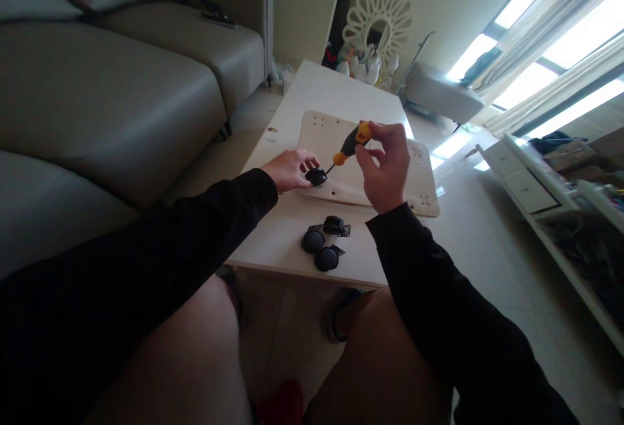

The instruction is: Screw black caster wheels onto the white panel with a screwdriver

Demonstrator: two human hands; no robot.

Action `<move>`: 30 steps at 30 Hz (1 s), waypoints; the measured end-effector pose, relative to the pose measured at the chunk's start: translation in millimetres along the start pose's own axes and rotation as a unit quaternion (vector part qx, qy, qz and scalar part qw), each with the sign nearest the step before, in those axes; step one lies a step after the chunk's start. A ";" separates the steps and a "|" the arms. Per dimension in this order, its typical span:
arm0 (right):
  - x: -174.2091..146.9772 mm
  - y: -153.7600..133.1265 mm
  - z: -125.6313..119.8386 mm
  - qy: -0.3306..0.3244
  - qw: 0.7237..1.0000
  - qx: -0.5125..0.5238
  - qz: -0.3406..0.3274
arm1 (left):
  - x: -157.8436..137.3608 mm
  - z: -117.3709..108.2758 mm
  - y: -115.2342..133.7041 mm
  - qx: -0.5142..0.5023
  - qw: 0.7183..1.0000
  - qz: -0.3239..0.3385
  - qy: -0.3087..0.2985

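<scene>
My right hand (387, 165) grips a yellow and black screwdriver (351, 142), its shaft slanting down to the left. The tip meets a black caster wheel (316, 177) at the near left corner of a cream board (341, 181). Fingers of my left hand (291, 170) are closed on that caster from the left. Whether a screw sits under the tip is too small to tell. Closer to me lie three loose casters with metal plates: one caster (334, 225) at the back, a second caster (312, 240) at left and a third caster (326, 258) in front.
The board lies on a white table (273, 230), overhanging its right edge. Groups of small holes mark the board's corners. A grey sofa (121, 87) runs along the left. On the right stands a white drawer cabinet (526, 178). A sunflower-shaped mirror (353, 22) leans at the back.
</scene>
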State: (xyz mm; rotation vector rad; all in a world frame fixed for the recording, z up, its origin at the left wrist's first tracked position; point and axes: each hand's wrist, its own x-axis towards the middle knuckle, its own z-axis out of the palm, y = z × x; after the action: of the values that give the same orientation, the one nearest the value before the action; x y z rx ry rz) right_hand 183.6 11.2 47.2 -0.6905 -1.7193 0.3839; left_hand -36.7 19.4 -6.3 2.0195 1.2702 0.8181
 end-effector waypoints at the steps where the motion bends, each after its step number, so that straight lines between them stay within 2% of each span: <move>1: 0.0 -0.2 0.0 -0.001 1.000 -0.002 0.000 | 0.1 -0.1 0.4 0.001 1.000 -0.002 0.000; 10: -0.8 0.1 -0.1 -0.009 1.000 0.005 -0.004 | -2.2 -1.8 -1.0 0.003 1.000 -0.004 0.002; 21: 2.0 -16.2 -1.7 0.000 0.996 -0.027 0.083 | -2.0 -6.2 -5.1 -0.008 0.999 0.004 0.037; 26: -2.0 -12.0 -3.2 -0.003 0.998 -0.020 0.056 | 2.4 0.4 -6.2 -0.017 0.998 0.018 0.062; 30: -2.6 -12.6 -1.3 -0.008 0.997 -0.043 0.060 | 3.2 0.8 -6.4 -0.008 0.998 0.022 0.062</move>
State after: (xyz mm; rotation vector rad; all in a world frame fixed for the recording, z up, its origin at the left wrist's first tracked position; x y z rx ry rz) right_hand 182.2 -0.3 52.9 -0.8569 -1.7226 0.4011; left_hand -38.5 24.5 -11.2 2.0162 1.2860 0.9850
